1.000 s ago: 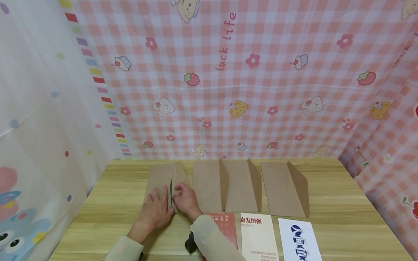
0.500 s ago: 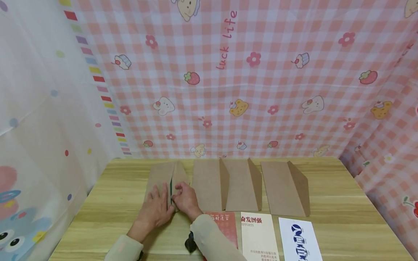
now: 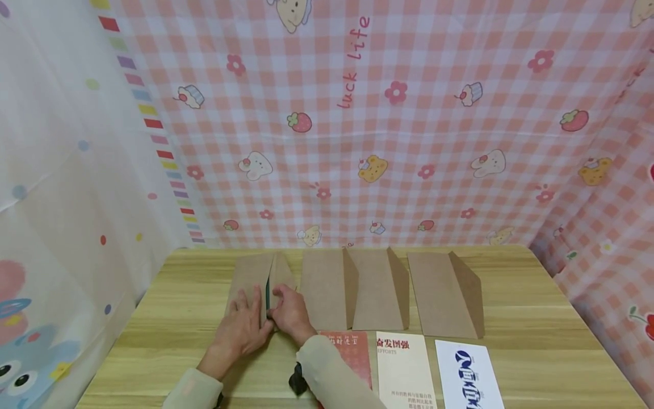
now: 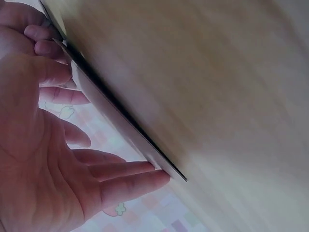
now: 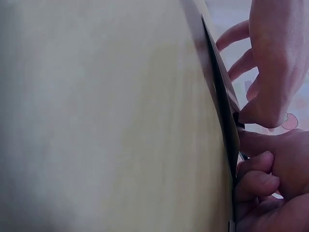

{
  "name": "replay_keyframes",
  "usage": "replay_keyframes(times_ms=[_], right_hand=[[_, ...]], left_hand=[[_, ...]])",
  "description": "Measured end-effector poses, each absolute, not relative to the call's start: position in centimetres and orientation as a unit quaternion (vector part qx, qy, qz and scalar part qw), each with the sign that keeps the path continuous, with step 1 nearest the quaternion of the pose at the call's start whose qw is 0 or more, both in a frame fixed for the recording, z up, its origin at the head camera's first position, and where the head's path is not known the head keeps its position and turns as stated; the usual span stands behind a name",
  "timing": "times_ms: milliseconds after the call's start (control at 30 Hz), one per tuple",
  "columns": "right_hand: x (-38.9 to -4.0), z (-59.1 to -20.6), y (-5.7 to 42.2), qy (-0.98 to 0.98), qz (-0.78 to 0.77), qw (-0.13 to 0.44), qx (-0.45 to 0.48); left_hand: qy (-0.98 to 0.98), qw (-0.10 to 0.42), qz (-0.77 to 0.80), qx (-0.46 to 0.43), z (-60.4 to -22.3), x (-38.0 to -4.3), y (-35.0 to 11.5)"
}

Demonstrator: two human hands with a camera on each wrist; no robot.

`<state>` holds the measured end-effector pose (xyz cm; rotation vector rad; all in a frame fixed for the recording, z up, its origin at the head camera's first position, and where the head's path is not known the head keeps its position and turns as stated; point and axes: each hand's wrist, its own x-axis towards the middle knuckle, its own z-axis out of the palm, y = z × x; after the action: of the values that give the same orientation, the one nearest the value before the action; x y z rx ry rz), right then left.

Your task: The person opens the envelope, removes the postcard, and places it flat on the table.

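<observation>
A brown paper envelope [image 3: 251, 271] lies at the left of the row, its flap [image 3: 282, 272] on the right side. Between body and flap shows a dark green strip [image 3: 268, 288]. My left hand [image 3: 240, 332] rests on the envelope's body with fingers spread and fairly straight; in the left wrist view its fingertips [image 4: 161, 178] touch the upper face near the edge. At the flap's near end, my right hand [image 3: 291, 311] has curled fingers and grips the envelope by the flap. In the right wrist view, its curled fingers [image 5: 260, 179] sit right at the envelope's edge.
Three more brown envelopes, [image 3: 323, 289] [image 3: 373, 292] [image 3: 441, 295], lie to the right with flaps unfolded. In front are a red card [image 3: 352, 355], partly under my right sleeve [image 3: 332, 372], a cream card [image 3: 403, 369] and a white card [image 3: 467, 375]. A checked cloth [image 3: 434, 142] hangs behind the table [image 3: 521, 318].
The dark green strip between the envelope's body and flap looks slightly wider. Both hands stay almost where they were, with only a tiny shift at the right fingers.
</observation>
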<state>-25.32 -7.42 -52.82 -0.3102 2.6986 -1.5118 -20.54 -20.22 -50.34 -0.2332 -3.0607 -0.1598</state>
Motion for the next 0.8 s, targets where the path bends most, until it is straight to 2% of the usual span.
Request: replay_keyframes(times_ms=[400, 667, 800], right_hand=[[-25.6, -52.5, -6.6, 0.846, -0.523, 0.064, -0.078], [-25.7, -52.3, -6.1, 0.847, -0.520, 0.081, -0.079], [-25.8, -52.2, -6.1, 0.842, -0.527, 0.091, -0.069]], left_hand=[[-0.997, 0.027, -0.034, -0.061, -50.4, -20.6, -19.9], [-0.997, 0.044, 0.001, -0.068, -50.6, -20.4, -19.7], [-0.998, 0.019, 0.012, -0.066, -50.2, -20.2, -19.6]])
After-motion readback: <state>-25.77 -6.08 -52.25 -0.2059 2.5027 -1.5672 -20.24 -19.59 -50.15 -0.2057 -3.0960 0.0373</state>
